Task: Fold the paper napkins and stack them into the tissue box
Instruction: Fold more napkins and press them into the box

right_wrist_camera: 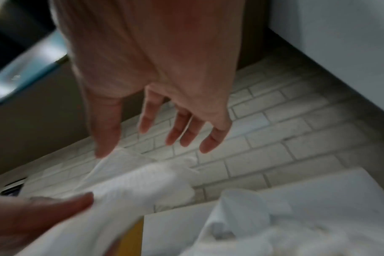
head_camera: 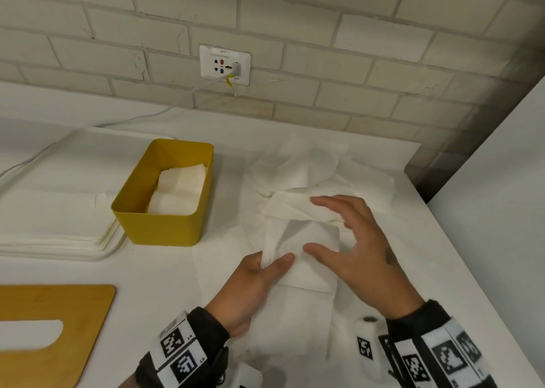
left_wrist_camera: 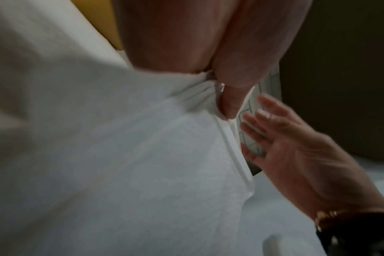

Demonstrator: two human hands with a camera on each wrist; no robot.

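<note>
Fingers (left_wrist_camera: 228, 104) of the left hand (head_camera: 253, 284) pinch one edge of a white paper napkin (head_camera: 300, 255), thumb on top, holding it partly folded and hanging just above the tabletop (head_camera: 165, 272). Fingers of the right hand (head_camera: 359, 252) are spread and straight, hovering at the napkin's other side and gripping nothing, likely about to press or turn over the next fold.

Beyond the hands lies a loose heap of unfolded napkins (head_camera: 309, 169), so, as I judge it, much folding is left. To the left stands the yellow tissue box (head_camera: 165, 225), open at the top, with a few folded napkins (head_camera: 180, 190) already lying inside; it looks far from full. Its wooden lid (head_camera: 53, 314), with a slot in it, lies flat near the front left edge, not yet put on. A pile of flat white sheets (head_camera: 53, 225) sits left of the box.
</note>
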